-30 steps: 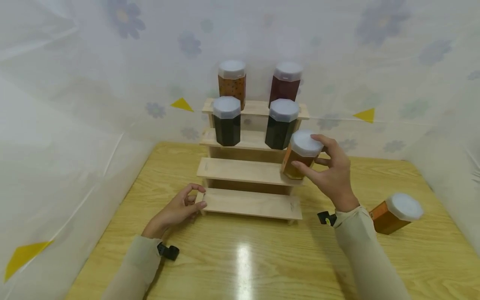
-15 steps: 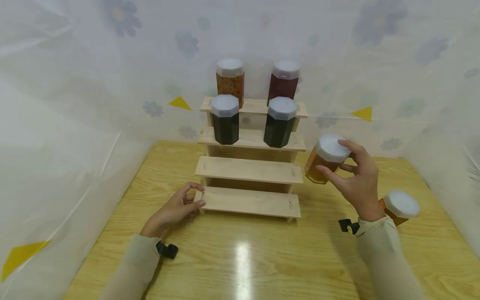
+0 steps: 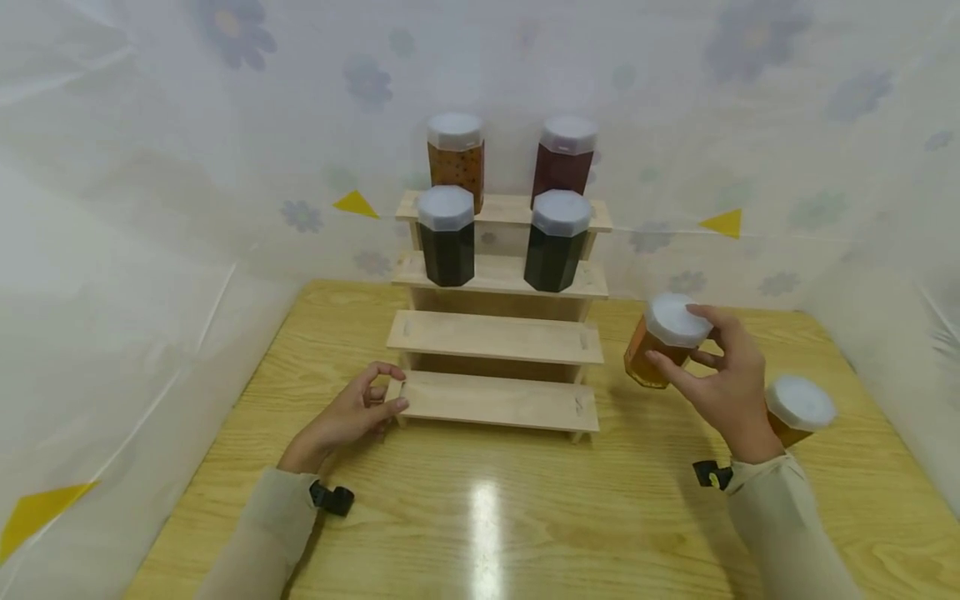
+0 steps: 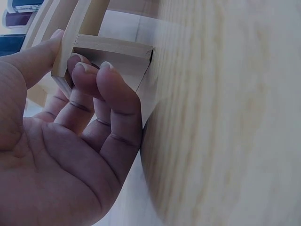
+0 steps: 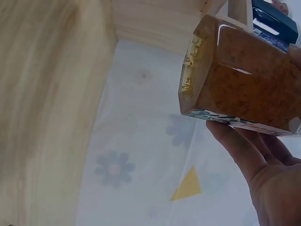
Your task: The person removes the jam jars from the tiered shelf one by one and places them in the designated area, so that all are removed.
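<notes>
My right hand (image 3: pixel 723 375) grips an amber jar (image 3: pixel 663 350) with a white lid, tilted and held to the right of the stepped wooden rack (image 3: pixel 495 333). In the right wrist view the jar (image 5: pixel 249 75) hangs above the table, its label turned underneath. At the rack's lowest step, my left hand (image 3: pixel 356 412) pinches the left end, thumb on top and fingers curled under, as the left wrist view of the hand (image 4: pixel 84 117) shows. Two dark jars, left (image 3: pixel 447 242) and right (image 3: pixel 557 246), stand on the second step from the top.
On the top step stand a speckled orange jar (image 3: pixel 456 158) and a dark red jar (image 3: pixel 562 162). Another amber jar (image 3: pixel 797 408) is on the table (image 3: pixel 420 517) at right, partly behind my right wrist. A flowered white sheet (image 3: pixel 637 100) surrounds the table.
My right hand has lifted the amber jar off the right end of the third step, carried it rightward, and lowered it somewhat. The left hand keeps its grip on the rack.
</notes>
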A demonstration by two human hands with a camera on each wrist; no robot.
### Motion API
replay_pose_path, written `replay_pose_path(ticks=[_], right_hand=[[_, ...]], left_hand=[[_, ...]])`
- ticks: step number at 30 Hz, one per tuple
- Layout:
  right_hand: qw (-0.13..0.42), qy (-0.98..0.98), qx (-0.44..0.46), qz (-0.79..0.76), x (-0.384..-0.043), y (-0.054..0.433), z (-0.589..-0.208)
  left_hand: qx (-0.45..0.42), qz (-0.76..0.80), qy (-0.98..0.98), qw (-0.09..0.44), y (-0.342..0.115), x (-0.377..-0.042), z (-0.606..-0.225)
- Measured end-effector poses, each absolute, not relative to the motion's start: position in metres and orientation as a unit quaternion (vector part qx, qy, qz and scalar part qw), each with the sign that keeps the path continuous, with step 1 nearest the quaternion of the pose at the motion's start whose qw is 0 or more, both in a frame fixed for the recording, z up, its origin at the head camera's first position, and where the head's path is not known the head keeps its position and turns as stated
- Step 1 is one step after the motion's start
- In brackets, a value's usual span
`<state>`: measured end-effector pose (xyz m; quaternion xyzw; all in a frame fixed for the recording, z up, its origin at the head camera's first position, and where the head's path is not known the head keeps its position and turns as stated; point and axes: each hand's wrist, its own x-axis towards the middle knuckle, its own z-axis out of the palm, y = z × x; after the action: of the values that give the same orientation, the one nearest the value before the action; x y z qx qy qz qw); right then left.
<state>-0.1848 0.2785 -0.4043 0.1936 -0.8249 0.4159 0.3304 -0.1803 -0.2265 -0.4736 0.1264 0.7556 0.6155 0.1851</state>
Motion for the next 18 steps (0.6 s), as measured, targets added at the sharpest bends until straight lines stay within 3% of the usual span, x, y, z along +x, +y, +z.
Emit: replay_pose_path(ticks=[18], right_hand=[[0.314, -0.857, 0.173, 0.371, -0.165, 0.296, -0.436]], left_hand=[[0.120, 0.612, 0.759, 0.184, -0.225, -0.180, -0.472]])
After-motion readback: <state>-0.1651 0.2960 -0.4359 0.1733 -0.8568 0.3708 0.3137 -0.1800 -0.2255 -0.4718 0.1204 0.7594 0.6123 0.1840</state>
